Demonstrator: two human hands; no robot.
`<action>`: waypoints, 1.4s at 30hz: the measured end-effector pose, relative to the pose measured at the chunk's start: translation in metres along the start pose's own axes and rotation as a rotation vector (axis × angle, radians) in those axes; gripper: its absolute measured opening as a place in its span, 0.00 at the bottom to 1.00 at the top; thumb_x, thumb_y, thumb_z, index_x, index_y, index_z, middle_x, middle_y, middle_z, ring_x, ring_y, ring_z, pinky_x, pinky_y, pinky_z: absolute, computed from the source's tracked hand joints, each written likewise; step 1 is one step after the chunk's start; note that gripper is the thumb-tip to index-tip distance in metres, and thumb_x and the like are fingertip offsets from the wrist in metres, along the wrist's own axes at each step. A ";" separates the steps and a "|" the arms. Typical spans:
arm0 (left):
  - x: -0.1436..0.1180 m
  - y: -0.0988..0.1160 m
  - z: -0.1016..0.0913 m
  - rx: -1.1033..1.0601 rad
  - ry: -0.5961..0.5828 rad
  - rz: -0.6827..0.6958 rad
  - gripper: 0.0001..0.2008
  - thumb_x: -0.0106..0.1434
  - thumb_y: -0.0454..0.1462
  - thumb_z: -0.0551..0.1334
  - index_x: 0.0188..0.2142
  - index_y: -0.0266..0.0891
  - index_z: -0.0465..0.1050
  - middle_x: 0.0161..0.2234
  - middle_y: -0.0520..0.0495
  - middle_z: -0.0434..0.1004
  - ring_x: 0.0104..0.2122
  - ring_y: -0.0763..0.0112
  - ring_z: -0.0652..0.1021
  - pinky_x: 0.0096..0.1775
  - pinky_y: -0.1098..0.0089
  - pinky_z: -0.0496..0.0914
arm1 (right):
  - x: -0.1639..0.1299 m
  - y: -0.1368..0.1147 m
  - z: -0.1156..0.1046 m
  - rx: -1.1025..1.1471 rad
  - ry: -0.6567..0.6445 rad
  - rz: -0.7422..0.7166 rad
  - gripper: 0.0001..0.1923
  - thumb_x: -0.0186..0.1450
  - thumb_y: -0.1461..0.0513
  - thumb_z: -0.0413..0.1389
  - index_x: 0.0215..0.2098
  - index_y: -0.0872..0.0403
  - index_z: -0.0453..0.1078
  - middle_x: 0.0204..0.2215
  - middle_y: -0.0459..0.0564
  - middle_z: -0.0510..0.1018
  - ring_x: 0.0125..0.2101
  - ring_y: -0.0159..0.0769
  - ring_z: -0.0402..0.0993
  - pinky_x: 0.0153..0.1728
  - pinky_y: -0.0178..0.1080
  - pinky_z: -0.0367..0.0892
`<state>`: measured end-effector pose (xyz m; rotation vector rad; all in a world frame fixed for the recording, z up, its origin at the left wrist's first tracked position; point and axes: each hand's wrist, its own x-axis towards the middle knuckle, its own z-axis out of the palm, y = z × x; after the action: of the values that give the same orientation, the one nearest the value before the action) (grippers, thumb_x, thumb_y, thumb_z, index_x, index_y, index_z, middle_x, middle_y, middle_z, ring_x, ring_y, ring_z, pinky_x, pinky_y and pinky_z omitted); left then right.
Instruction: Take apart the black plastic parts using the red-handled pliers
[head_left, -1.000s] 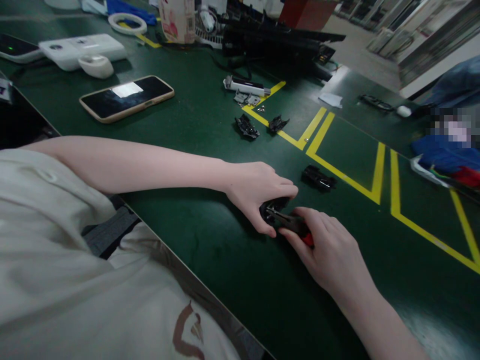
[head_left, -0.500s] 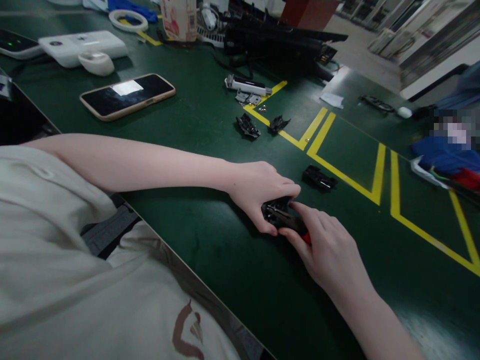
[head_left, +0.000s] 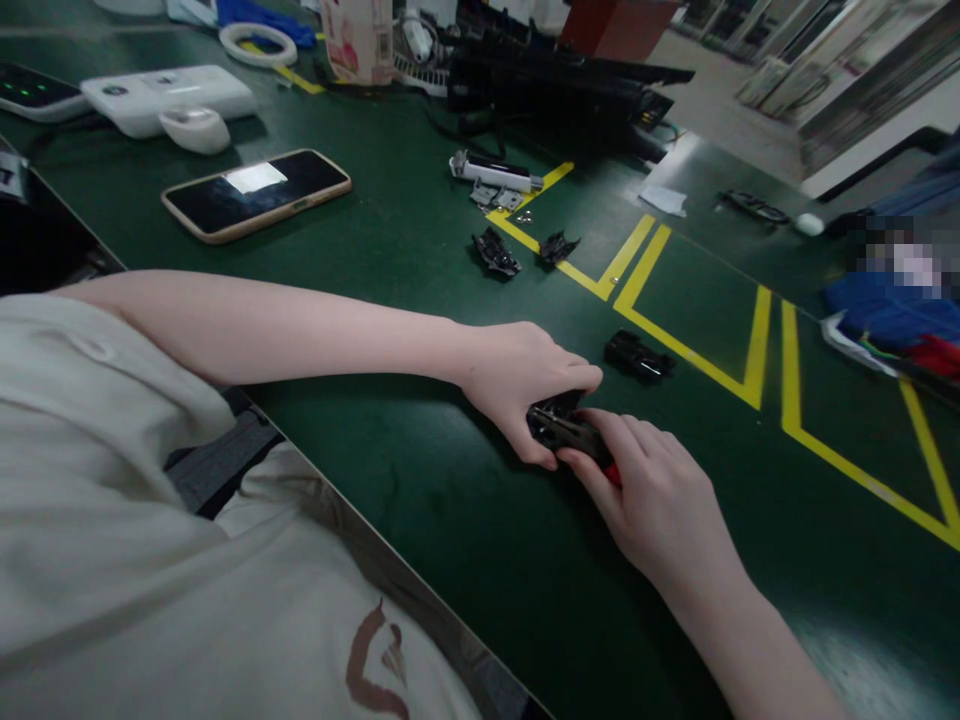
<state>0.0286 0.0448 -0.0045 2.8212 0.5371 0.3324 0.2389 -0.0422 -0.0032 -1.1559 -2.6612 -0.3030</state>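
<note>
Head view: left hand [head_left: 517, 385] curled tight around a small black part [head_left: 553, 420], thumb under, forefinger over the top, pinning it against the green bench top [head_left: 420, 560]. Right hand [head_left: 660, 510] also closed, fingers wrapped on a tool with a red handle [head_left: 613, 475] — only a sliver of red visible below the forefinger, dark tip pressed into the part. Hands touching at the part, low on the bench, just in front of the yellow floor-style tape lines [head_left: 697, 355].

Black part: glossy, irregular moulded plastic, some metal glint inside, mostly hidden by fingers; exact shape not clear.

Count of similar black pieces loose on the bench: three — one [head_left: 637, 357] just beyond the hands beside the yellow line, two more [head_left: 495, 252] [head_left: 556, 247] further back, side by side. One white-and-black clipper body [head_left: 495, 171] behind those, small metal bits [head_left: 495, 196] next to it, number too small to tell. One phone [head_left: 256, 193] with tan edge, screen up, far left. One white box [head_left: 169, 97], one white oval cap [head_left: 195, 128] in front of it. One roll of tape [head_left: 257, 42] at the top edge.
</note>
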 end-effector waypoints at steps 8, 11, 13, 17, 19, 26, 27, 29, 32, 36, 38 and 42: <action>-0.002 0.000 0.000 0.005 0.015 0.023 0.30 0.55 0.59 0.65 0.45 0.39 0.68 0.43 0.42 0.80 0.35 0.59 0.79 0.34 0.65 0.63 | -0.001 0.002 -0.003 0.021 0.005 -0.018 0.23 0.75 0.52 0.45 0.46 0.63 0.71 0.33 0.57 0.78 0.30 0.40 0.74 0.29 0.41 0.68; -0.002 0.000 0.001 0.008 0.016 0.025 0.30 0.55 0.59 0.65 0.44 0.39 0.68 0.43 0.42 0.80 0.35 0.59 0.79 0.34 0.65 0.63 | -0.001 0.003 -0.003 0.040 0.002 -0.021 0.23 0.75 0.52 0.45 0.46 0.63 0.71 0.33 0.58 0.79 0.30 0.41 0.75 0.29 0.41 0.69; -0.002 0.000 0.001 0.010 0.008 0.025 0.30 0.55 0.59 0.65 0.45 0.39 0.68 0.43 0.42 0.80 0.35 0.59 0.79 0.35 0.64 0.64 | -0.002 0.004 -0.003 0.047 -0.002 -0.021 0.23 0.75 0.52 0.45 0.47 0.63 0.71 0.33 0.58 0.79 0.30 0.41 0.75 0.28 0.41 0.69; -0.003 -0.003 0.000 0.009 0.000 0.047 0.30 0.56 0.60 0.64 0.45 0.38 0.68 0.43 0.42 0.80 0.35 0.59 0.79 0.34 0.64 0.64 | -0.005 0.006 -0.003 0.050 -0.011 -0.015 0.23 0.75 0.51 0.44 0.47 0.62 0.70 0.33 0.57 0.79 0.29 0.40 0.74 0.28 0.40 0.69; -0.005 -0.005 -0.001 0.005 0.002 0.065 0.31 0.56 0.60 0.63 0.46 0.38 0.68 0.42 0.42 0.80 0.35 0.58 0.79 0.34 0.63 0.64 | -0.008 0.010 -0.002 0.054 -0.016 0.006 0.23 0.75 0.50 0.44 0.47 0.61 0.70 0.33 0.56 0.79 0.29 0.39 0.75 0.28 0.40 0.69; -0.008 -0.007 -0.002 0.013 -0.011 0.046 0.32 0.56 0.61 0.64 0.48 0.40 0.68 0.45 0.42 0.80 0.36 0.58 0.79 0.35 0.63 0.64 | -0.012 0.021 -0.003 0.155 0.008 0.109 0.24 0.73 0.46 0.47 0.49 0.57 0.70 0.34 0.55 0.79 0.30 0.41 0.74 0.27 0.41 0.67; -0.008 -0.007 -0.002 0.010 -0.004 0.055 0.32 0.56 0.61 0.64 0.48 0.39 0.68 0.45 0.42 0.80 0.36 0.58 0.79 0.35 0.63 0.64 | -0.013 0.022 -0.004 0.197 0.025 0.144 0.23 0.73 0.46 0.47 0.48 0.56 0.70 0.34 0.54 0.78 0.30 0.40 0.74 0.27 0.41 0.66; -0.009 -0.008 -0.002 0.004 0.013 0.081 0.33 0.57 0.61 0.63 0.49 0.38 0.68 0.46 0.41 0.79 0.37 0.58 0.79 0.36 0.63 0.65 | -0.014 0.021 -0.008 0.299 0.086 0.256 0.20 0.72 0.47 0.49 0.47 0.53 0.71 0.32 0.51 0.77 0.27 0.38 0.72 0.25 0.40 0.63; -0.011 -0.008 -0.003 0.015 0.031 0.099 0.35 0.58 0.60 0.64 0.54 0.38 0.67 0.50 0.40 0.76 0.38 0.59 0.78 0.36 0.64 0.66 | -0.015 0.020 -0.010 0.491 0.286 0.468 0.17 0.72 0.48 0.49 0.44 0.50 0.71 0.28 0.47 0.72 0.25 0.36 0.66 0.24 0.40 0.59; -0.012 -0.008 -0.006 0.049 -0.004 0.096 0.39 0.59 0.61 0.63 0.60 0.38 0.66 0.56 0.37 0.70 0.37 0.61 0.78 0.38 0.65 0.67 | -0.017 0.020 -0.003 0.784 0.620 0.642 0.13 0.72 0.50 0.50 0.44 0.47 0.71 0.30 0.46 0.70 0.31 0.37 0.68 0.33 0.42 0.63; -0.012 -0.008 -0.008 0.046 -0.037 0.106 0.39 0.60 0.60 0.62 0.62 0.38 0.65 0.57 0.37 0.69 0.38 0.61 0.78 0.39 0.65 0.68 | -0.017 0.020 0.000 0.878 0.713 0.680 0.09 0.70 0.52 0.55 0.44 0.46 0.71 0.31 0.45 0.70 0.33 0.37 0.69 0.36 0.43 0.65; -0.012 -0.010 -0.010 0.040 -0.092 0.140 0.41 0.62 0.58 0.61 0.65 0.35 0.62 0.58 0.35 0.68 0.41 0.59 0.77 0.41 0.64 0.69 | -0.016 0.016 -0.004 0.787 0.619 0.697 0.10 0.68 0.52 0.56 0.42 0.47 0.71 0.32 0.46 0.72 0.33 0.37 0.69 0.32 0.40 0.65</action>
<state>0.0114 0.0510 0.0003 2.9028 0.3319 0.2182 0.2614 -0.0436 -0.0026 -1.3058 -1.4765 0.4118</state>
